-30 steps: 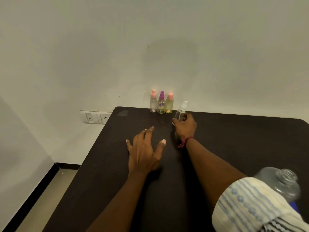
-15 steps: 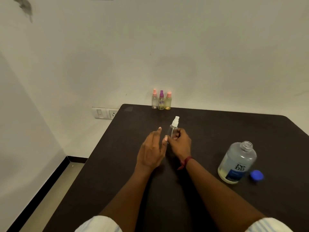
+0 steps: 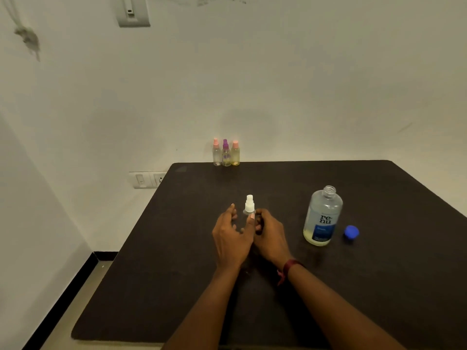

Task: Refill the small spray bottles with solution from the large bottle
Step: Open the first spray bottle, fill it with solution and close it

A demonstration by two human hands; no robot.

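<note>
A small clear spray bottle with a white spray top [image 3: 249, 204] stands upright at the middle of the dark table. My right hand [image 3: 269, 234] grips its body from the right. My left hand [image 3: 233, 236] is curled round the bottle from the left, thumb tip just below the white top. The bottle's body is mostly hidden by both hands. The large clear bottle with a blue label [image 3: 323, 216] stands uncapped to the right, a little liquid at its bottom. Its blue cap [image 3: 351, 232] lies beside it.
Three small spray bottles [image 3: 226, 153], two with pink tops and one with a purple top, stand in a row at the table's far edge against the wall. The dark table [image 3: 379, 286] ends at left above the floor. A wall socket [image 3: 147, 179] sits left of the table.
My right hand has brought the white-topped bottle from beside the far row to the table's middle. My left hand has closed in on it. The view has tilted up.
</note>
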